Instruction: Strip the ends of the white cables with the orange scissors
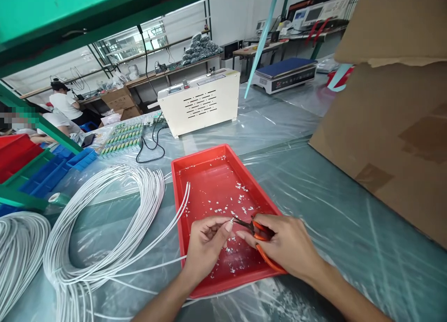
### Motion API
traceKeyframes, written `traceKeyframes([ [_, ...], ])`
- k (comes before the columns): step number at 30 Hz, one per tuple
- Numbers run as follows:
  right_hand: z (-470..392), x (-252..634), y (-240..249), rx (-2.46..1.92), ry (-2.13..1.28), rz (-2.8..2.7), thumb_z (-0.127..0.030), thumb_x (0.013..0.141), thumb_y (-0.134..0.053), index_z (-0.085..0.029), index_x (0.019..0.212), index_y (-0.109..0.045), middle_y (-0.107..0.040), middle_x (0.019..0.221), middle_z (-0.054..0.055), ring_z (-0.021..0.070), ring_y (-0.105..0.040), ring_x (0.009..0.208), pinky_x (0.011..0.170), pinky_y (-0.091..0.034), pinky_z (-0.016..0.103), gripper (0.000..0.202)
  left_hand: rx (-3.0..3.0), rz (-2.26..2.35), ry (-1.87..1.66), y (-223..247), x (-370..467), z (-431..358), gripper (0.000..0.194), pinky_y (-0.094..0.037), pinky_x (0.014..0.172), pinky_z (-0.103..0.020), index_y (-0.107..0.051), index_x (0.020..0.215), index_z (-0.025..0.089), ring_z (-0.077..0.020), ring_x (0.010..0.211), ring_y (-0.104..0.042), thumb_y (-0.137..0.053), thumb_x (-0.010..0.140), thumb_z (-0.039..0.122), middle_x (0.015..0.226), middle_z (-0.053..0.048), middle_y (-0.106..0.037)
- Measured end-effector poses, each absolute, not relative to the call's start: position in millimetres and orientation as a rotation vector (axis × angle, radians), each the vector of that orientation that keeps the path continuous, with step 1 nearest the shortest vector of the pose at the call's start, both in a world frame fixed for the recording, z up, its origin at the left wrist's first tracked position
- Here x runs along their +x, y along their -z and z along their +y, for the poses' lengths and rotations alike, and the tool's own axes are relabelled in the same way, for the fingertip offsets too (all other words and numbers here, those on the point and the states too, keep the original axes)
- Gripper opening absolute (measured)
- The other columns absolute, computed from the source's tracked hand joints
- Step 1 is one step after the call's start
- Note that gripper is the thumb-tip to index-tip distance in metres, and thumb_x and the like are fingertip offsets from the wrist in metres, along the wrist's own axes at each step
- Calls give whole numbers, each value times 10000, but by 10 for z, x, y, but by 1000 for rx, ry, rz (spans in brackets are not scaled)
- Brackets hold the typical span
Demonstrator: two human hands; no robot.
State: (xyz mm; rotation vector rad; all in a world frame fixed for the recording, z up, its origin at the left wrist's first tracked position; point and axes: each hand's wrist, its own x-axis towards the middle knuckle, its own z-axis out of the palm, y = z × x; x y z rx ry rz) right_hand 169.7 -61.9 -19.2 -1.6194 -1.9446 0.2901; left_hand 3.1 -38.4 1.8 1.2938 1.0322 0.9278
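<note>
I'm pinching a wire [228, 219] in my left hand [206, 247]; my right hand [282, 245] is gripping cutters [260, 233], keeping their tip square over the tray [209, 173].

red tray [181, 182], orange-handled scissors [262, 247], white wires [104, 219], brown cardboard box [391, 126]
</note>
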Motion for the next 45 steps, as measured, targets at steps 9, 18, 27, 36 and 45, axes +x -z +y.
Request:
traceKeyframes([
  [9,-640,1659,183,-1614,-280,-1954,-442,772,-506,-193,490,-338,-401,425,-53,88,-360,394,439,-219,227,413,1369,1019,-912,14,21,-399,176,-401,482,-191,-629,725,119,-79,481,-468,-594,760,288,595,-10,-594],
  [18,-639,1677,178,-1605,-415,-1971,-464,762,-523,-198,485,-309,-331,427,-67,86,-279,401,420,-219,217,440,1399,1009,-912,16,15,-389,144,-399,494,-194,-621,689,129,-85,500,-472,-597,757,254,600,-1,-581],
  [27,-647,1657,205,-1621,-250,-1959,-465,781,-485,-199,485,-324,-379,424,-54,98,-347,403,449,-224,225,429,1448,983,-898,34,-1,-400,157,-395,516,-197,-626,712,134,-89,526,-474,-560,791,253,615,2,-564],
  [36,-680,1581,193,-1627,-511,-1893,-449,751,-533,-202,500,-237,-248,457,-77,89,-238,421,420,-197,212,460,2124,1015,-1129,56,-54,-443,116,-480,632,-243,-630,806,141,-144,686,-597,-526,792,91,757,-61,-656],
  [45,-684,1593,238,-1615,-217,-1885,-419,763,-510,-193,504,-285,-312,444,-70,83,-300,406,454,-205,215,410,1958,1003,-898,-64,-44,-416,171,-455,557,-209,-613,747,152,-117,590,-566,-471,843,139,646,-20,-609],
])
